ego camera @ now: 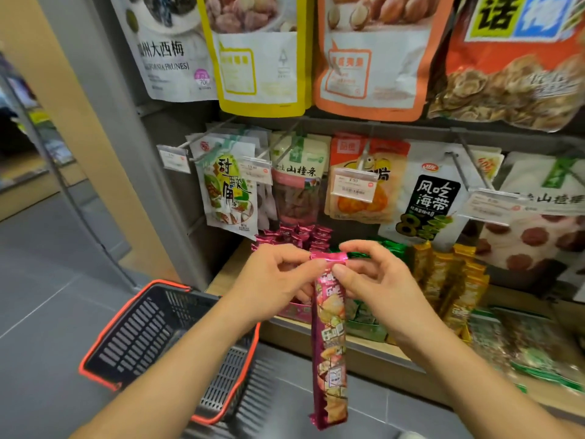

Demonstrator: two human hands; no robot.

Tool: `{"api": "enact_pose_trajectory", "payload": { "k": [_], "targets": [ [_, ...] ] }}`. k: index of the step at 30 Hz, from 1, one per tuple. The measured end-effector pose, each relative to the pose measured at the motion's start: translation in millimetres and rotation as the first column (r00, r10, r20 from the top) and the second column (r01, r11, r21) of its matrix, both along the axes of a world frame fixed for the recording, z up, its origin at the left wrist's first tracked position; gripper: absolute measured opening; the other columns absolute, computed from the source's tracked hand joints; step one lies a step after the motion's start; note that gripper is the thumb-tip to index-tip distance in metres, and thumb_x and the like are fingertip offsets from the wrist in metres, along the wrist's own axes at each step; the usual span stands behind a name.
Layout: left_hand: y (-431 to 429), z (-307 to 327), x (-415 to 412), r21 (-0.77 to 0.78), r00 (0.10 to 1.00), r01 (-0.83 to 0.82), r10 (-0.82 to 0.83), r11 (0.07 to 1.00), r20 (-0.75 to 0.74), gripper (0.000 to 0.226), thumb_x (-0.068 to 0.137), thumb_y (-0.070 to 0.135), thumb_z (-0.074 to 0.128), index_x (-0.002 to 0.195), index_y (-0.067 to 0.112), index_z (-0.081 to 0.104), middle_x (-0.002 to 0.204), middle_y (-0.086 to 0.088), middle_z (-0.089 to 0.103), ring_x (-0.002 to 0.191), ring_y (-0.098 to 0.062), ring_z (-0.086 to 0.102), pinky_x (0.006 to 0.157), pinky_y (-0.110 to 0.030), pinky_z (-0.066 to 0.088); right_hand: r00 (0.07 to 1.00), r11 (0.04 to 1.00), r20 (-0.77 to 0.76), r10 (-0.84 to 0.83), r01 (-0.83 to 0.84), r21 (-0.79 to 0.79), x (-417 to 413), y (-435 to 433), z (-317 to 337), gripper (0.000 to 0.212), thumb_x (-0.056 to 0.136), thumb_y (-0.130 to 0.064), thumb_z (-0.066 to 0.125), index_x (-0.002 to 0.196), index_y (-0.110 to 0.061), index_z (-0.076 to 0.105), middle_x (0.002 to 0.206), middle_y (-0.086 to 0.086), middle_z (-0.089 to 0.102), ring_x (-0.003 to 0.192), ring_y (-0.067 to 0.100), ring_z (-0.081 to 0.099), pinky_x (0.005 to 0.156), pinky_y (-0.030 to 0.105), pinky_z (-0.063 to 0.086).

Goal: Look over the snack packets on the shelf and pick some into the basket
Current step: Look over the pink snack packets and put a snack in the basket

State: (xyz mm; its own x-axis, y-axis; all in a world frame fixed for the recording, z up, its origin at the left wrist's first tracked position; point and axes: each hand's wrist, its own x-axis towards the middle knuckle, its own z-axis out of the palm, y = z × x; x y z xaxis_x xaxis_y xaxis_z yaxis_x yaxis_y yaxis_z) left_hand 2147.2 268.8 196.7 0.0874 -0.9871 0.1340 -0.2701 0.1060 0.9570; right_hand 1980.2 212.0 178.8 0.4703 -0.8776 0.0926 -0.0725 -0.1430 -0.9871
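Pink snack packet vertical, sealed top up

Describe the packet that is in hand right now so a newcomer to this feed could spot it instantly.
Find the wooden shelf under the hanging snack bags. In front of it the left hand and right hand pinch the crimped top of one long, narrow pink packet. Unlike the pink packs standing on the shelf, it dangles free, right of the basket.

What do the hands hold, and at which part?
The left hand and right hand both pinch the long pink snack packet at its crimped top end; the rest hangs free.
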Motion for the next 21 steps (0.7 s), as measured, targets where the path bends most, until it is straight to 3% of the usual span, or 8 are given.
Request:
{"api": "enact_pose_trajectory", "payload": {
  "k": [3, 5, 8, 11, 13, 16, 18, 21],
  "targets": [
    [-0.8, 1.2, 2.7, 0.013, 0.989, -0.02, 0.022, 1.0, -0.144, 0.024, 0.089, 0.016, 0.065, 0.067, 0.019, 0.076, 0.07, 0.007, 0.064, 0.068, -0.01, 0.066, 0.06, -0.023, 0.054, 0.982, 0.98, -0.059, 0.181, -0.175, 0.098, 7.1, 6.0, -3.8, 0.033, 0.086, -0.05, 0.05, 0.114, -0.037, 0.06, 0.106, -0.009, 0.072, 0.098, 0.005, 0.068, 0.083, 0.022, 0.055],
    [-0.6, -0.5, 4.1, 0.021, 0.964, -0.023, 0.028, 1.0, -0.266, 0.016, 0.084, 0.02, 0.067, 0.076, 0.01, 0.077, 0.081, -0.001, 0.065, 0.077, -0.014, 0.066, 0.064, -0.023, 0.053, 0.974, 0.975, -0.069, 0.216, -0.21, 0.078, 11.5, 9.0, -5.7, 0.035, 0.087, -0.057, 0.04, 0.11, -0.042, 0.062, 0.108, -0.018, 0.07, 0.1, 0.0, 0.065, 0.087, 0.02, 0.052],
    [-0.9, -2.7, 8.0, 0.034, 0.934, -0.058, 0.066, 0.998, -0.352, 0.012, 0.082, 0.011, 0.067, 0.082, 0.005, 0.077, 0.083, -0.008, 0.071, 0.076, -0.016, 0.067, 0.066, -0.024, 0.054, 0.988, 0.991, -0.085, 0.13, -0.132, -0.01, 17.7, 13.2, -8.9, 0.044, 0.09, -0.058, 0.036, 0.108, -0.031, 0.066, 0.104, -0.006, 0.071, 0.094, 0.008, 0.067, 0.088, 0.028, 0.053],
    [-1.9, -1.1, 14.9, 0.08, 0.934, -0.1, 0.121, 0.992, -0.337, 0.014, 0.078, 0.002, 0.07, 0.078, 0.013, 0.079, 0.072, -0.005, 0.072, 0.065, -0.011, 0.066, 0.061, -0.02, 0.053, 0.978, 0.986, -0.19, 0.084, -0.108, -0.123, 23.2, 16.7, -14.3, 0.066, 0.091, -0.062, 0.031, 0.109, -0.006, 0.06, 0.105, 0.012, 0.066, 0.097, 0.025, 0.062, 0.092, 0.046, 0.047],
    [-1.3, 0.9, 21.1, 0.074, 0.944, -0.087, 0.106, 0.994, -0.314, 0.012, 0.07, 0.009, 0.074, 0.075, 0.019, 0.079, 0.07, -0.002, 0.072, 0.061, -0.01, 0.066, 0.059, -0.019, 0.052, 0.97, 0.983, -0.228, 0.086, -0.12, -0.142, 24.9, 16.7, -16.1, 0.071, 0.09, -0.066, 0.029, 0.108, -0.003, 0.058, 0.103, 0.015, 0.064, 0.095, 0.026, 0.06, 0.089, 0.048, 0.046],
    [1.5, 4.1, 27.0, 0.052, 0.965, -0.029, 0.042, 0.998, -0.26, 0.015, 0.068, 0.024, 0.076, 0.082, 0.024, 0.08, 0.08, -0.004, 0.075, 0.07, -0.014, 0.07, 0.061, -0.02, 0.054, 0.959, 0.982, -0.271, 0.086, -0.127, -0.138, 25.5, 16.9, -16.5, 0.066, 0.087, -0.069, 0.028, 0.094, -0.01, 0.057, 0.084, 0.003, 0.065, 0.076, 0.019, 0.059, 0.074, 0.04, 0.049],
    [2.0, 3.1, 25.6, 0.06, 0.985, -0.025, 0.035, 0.998, -0.17, 0.02, 0.068, 0.032, 0.077, 0.087, 0.026, 0.08, 0.084, -0.005, 0.076, 0.074, -0.013, 0.07, 0.061, -0.021, 0.054, 0.945, 0.973, -0.316, 0.083, -0.145, -0.179, 24.1, 19.0, -17.5, 0.06, 0.084, -0.072, 0.026, 0.085, -0.019, 0.053, 0.075, -0.013, 0.064, 0.065, 0.005, 0.057, 0.062, 0.022, 0.044],
    [0.0, 1.2, 21.3, 0.042, 0.991, -0.096, 0.1, 0.994, -0.094, 0.006, 0.077, 0.02, 0.076, 0.077, 0.024, 0.08, 0.075, -0.001, 0.075, 0.065, -0.005, 0.065, 0.057, -0.018, 0.05, 0.922, 0.961, -0.375, 0.095, -0.184, -0.209, 22.4, 19.7, -17.1, 0.053, 0.081, -0.076, 0.025, 0.08, -0.027, 0.047, 0.071, -0.03, 0.06, 0.062, -0.002, 0.059, 0.056, 0.016, 0.041]
  ]
}}
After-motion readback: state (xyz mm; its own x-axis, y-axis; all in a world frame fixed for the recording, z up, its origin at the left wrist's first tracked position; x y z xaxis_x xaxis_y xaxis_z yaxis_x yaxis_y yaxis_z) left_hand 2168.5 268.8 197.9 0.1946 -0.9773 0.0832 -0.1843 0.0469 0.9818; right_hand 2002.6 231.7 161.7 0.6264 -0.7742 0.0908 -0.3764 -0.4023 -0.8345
